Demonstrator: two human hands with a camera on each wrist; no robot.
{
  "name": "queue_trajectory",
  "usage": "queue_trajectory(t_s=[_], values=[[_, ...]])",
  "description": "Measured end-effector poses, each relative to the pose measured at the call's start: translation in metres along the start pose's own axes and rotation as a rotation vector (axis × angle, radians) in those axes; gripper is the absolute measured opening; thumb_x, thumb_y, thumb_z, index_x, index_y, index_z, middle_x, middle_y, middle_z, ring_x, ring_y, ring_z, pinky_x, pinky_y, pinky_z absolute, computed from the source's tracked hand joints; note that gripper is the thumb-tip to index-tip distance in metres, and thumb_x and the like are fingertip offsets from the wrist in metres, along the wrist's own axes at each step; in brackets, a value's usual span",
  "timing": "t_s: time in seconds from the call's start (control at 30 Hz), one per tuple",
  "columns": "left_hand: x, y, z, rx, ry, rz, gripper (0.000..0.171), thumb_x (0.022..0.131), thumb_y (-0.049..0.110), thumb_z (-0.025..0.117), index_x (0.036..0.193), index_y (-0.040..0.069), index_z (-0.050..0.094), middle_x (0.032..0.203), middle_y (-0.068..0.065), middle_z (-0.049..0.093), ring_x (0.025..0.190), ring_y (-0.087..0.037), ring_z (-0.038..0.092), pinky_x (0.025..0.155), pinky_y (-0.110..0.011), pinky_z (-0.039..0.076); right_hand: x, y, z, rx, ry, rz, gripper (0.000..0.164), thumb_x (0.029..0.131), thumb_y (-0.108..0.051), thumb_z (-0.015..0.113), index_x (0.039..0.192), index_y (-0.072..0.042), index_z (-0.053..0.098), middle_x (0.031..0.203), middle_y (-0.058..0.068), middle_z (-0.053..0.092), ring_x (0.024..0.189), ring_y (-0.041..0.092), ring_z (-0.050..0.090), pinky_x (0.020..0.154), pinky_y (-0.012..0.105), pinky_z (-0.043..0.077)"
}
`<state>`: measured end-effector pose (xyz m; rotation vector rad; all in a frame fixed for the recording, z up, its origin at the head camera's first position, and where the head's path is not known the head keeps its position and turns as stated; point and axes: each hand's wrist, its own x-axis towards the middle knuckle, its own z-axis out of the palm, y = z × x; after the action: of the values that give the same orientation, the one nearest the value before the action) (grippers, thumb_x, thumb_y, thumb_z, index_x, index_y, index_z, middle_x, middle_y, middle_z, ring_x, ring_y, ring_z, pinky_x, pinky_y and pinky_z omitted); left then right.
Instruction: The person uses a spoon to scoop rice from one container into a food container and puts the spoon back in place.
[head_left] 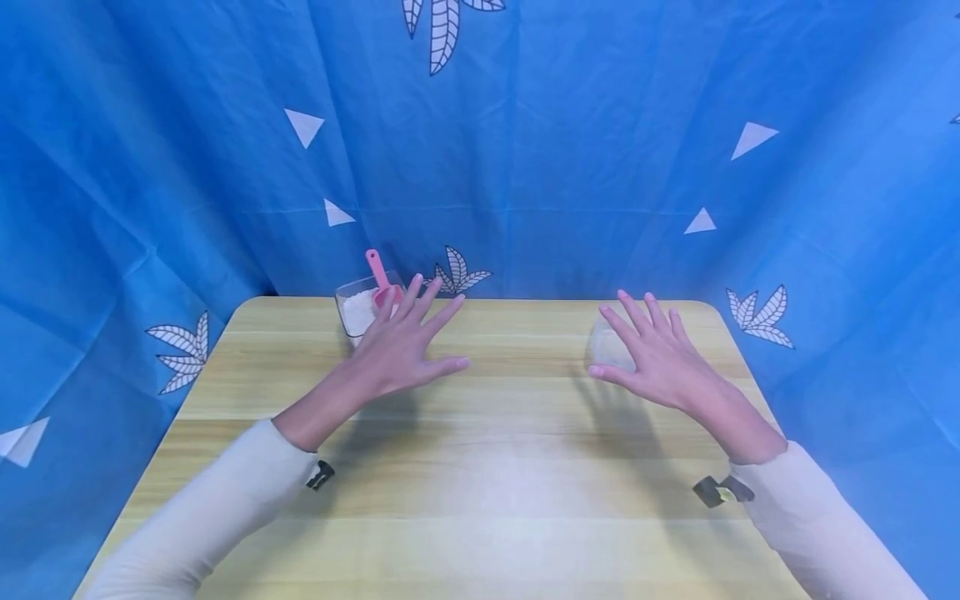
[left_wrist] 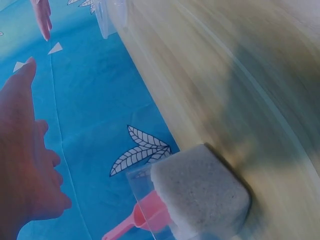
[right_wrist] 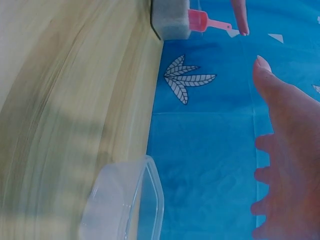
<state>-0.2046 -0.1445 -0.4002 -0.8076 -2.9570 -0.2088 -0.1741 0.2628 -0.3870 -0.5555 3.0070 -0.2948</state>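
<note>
Fingers [head_left: 443, 317] fanned, gripping nothing: left hand [head_left: 393, 354] hovers by the clear box [left_wrist: 141, 181] of white powder [head_left: 358, 312], pink scoop [head_left: 381, 279] leaning handle-up, likely for easy reach, right hand [head_left: 663, 362] near the translucent plastic tub [right_wrist: 112, 200].

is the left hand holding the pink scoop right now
No, the left wrist view shows the pink scoop resting in the filled clear container, with a gap between it and the left hand.

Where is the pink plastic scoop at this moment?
In the head view, the scoop leans handle-up in the clear boxy container of white grains, at the back left of the wooden table, just beyond the person's left hand.
</note>
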Motion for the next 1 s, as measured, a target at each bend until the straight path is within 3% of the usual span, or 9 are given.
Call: queue_trajectory(t_s=[0.3, 1.0], values=[[0.008, 0.006, 0.008, -0.058, -0.011, -0.002, 0.09, 0.092, 0.084, 0.04, 0.163, 0.046, 0.0, 0.176, 0.001, -0.007, 0.163, -0.031, -0.013, 0.128, -0.065, -0.006, 0.002, 0.011, 0.004, -0.003, 0.001, 0.034, 0.097, 0.094, -0.073, 0.054, 0.167, -0.021, 0.017, 0.176, 0.017, 0.004, 0.159, 0.055, -0.002, 0.121, 0.078, 0.002], [0.032, 0.015, 0.021, -0.091, -0.015, 0.01, 0.092, 0.09, 0.09, 0.031, 0.163, 0.044, -0.001, 0.174, 0.005, -0.015, 0.163, -0.029, -0.015, 0.129, -0.059, -0.011, -0.003, 0.038, 0.02, 0.015, 0.011, 0.096, 0.097, 0.095, -0.069, 0.057, 0.167, -0.018, 0.016, 0.174, 0.022, 0.006, 0.155, 0.06, 0.004, 0.119, 0.08, 0.002]])
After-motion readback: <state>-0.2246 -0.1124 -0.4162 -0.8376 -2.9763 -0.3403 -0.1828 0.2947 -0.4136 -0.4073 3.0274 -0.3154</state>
